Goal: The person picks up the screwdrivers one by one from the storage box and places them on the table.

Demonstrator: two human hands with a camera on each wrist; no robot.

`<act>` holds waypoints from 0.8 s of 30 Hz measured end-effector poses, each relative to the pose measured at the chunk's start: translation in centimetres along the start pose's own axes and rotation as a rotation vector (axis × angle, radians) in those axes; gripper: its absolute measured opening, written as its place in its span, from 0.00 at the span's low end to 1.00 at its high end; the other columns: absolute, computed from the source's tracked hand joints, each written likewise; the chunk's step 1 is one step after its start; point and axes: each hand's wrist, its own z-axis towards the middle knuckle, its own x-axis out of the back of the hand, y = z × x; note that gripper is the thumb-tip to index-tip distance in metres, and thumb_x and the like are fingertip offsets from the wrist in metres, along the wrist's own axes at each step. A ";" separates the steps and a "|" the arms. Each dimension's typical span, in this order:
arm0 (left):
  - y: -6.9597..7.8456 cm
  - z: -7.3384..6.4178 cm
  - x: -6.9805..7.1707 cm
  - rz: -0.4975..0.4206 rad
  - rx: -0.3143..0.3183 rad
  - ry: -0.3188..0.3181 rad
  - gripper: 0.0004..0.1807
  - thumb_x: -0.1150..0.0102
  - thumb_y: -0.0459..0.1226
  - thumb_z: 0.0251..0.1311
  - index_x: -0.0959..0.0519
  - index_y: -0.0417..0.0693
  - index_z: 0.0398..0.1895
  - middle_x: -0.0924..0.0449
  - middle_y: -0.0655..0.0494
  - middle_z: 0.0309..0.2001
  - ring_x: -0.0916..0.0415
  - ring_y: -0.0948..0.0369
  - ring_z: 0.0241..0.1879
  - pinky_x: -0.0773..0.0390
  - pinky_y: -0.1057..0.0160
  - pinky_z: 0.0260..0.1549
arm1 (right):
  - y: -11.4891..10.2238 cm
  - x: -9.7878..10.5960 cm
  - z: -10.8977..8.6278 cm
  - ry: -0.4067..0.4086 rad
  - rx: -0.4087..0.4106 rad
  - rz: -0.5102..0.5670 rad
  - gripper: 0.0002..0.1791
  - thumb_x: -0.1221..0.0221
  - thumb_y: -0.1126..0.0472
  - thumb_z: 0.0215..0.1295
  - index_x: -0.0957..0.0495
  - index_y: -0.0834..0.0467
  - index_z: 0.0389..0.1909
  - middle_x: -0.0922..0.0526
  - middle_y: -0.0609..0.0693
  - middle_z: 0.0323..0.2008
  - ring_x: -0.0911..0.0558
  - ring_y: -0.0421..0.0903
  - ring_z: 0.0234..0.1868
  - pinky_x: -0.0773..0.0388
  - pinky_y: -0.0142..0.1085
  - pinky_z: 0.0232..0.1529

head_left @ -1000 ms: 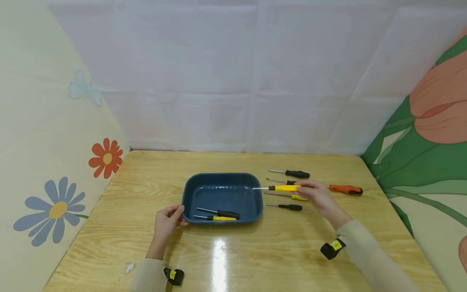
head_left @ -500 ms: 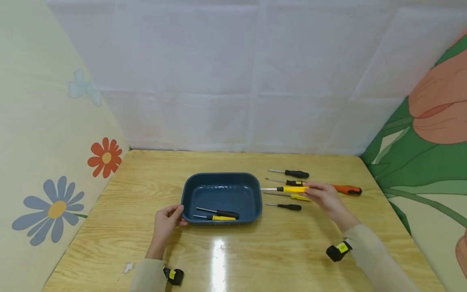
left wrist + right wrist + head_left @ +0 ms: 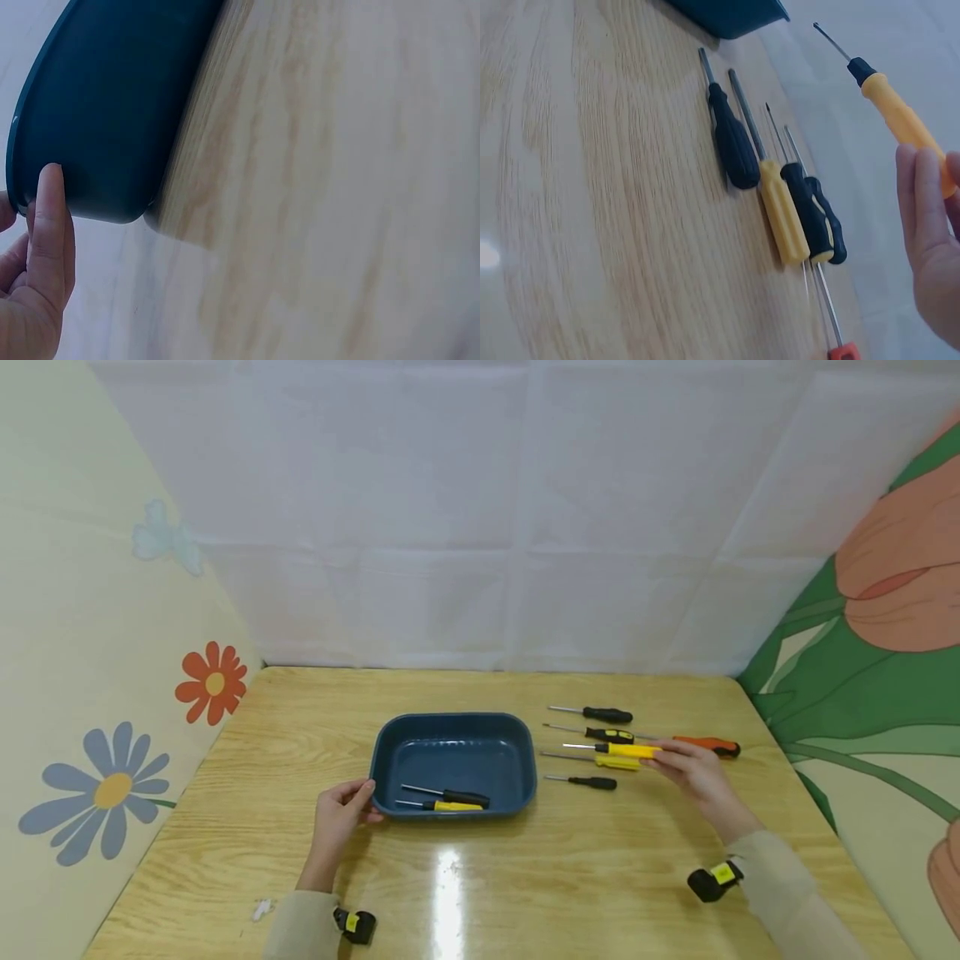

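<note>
My left hand pinches the near left corner of a dark blue rectangular dish, thumb on the rim and fingers against the outer wall. Inside the dish lie a black-handled screwdriver and a yellow-handled one. My right hand holds a yellow screwdriver by the end of its handle, its shaft pointing left. In the right wrist view this held screwdriver is raised above the table. Below it on the table lies another yellow screwdriver, which it partly overlaps in the head view.
Right of the dish lie several more screwdrivers: a black one at the back, a black-and-yellow one, a small black one nearest me, and an orange-handled one further right. A white scrap lies at the front left.
My right hand has moved right with the yellow screwdriver, away from the dish's right rim and over the row of screwdrivers. My left hand stays at the dish corner.
</note>
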 end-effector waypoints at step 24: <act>0.2 -0.3 -0.2 -0.026 -0.021 0.002 0.16 0.49 0.31 0.63 0.27 0.22 0.46 0.23 0.47 0.22 0.24 0.63 0.18 0.18 0.63 0.21 | -4.8 -1.2 -3.9 0.004 -0.060 0.082 0.10 0.45 0.72 0.61 0.18 0.58 0.35 0.19 0.49 0.35 0.17 0.45 0.38 0.23 0.30 0.45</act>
